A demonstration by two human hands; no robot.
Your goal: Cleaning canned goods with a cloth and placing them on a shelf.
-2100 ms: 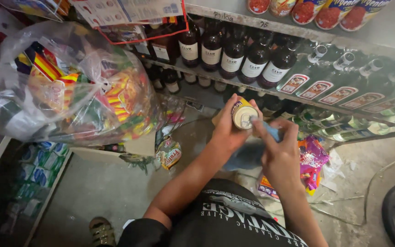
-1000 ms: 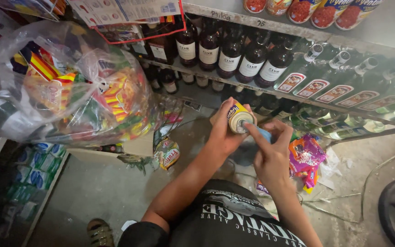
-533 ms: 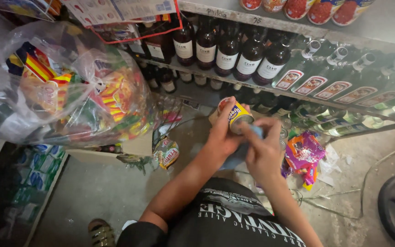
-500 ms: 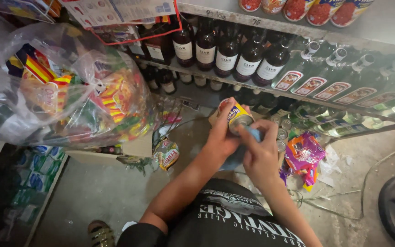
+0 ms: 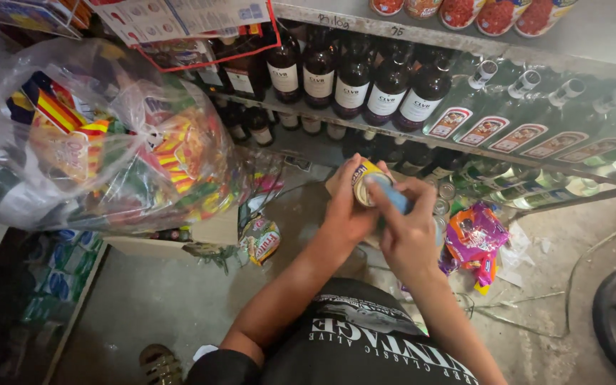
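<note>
My left hand (image 5: 346, 207) grips a small yellow-labelled tin can (image 5: 362, 185), its round metal end turned toward me. My right hand (image 5: 409, 232) presses a light blue cloth (image 5: 392, 197) against that end, fingers pinched on the cloth. Both hands are held out in front of my chest, just below a shelf of bottles. My black printed shirt (image 5: 365, 346) fills the bottom of the head view.
Dark brown bottles (image 5: 354, 78) and clear bottles (image 5: 507, 107) line a metal shelf (image 5: 465, 146). A big clear bag of colourful snack packs (image 5: 94, 142) hangs at left. Purple and orange packets (image 5: 473, 239) lie on the concrete floor (image 5: 144, 306). A sandalled foot (image 5: 158, 365) shows below.
The can and both hands have drifted slightly left and down in view. My right hand has slid the blue cloth over the can's end, rubbing across it.
</note>
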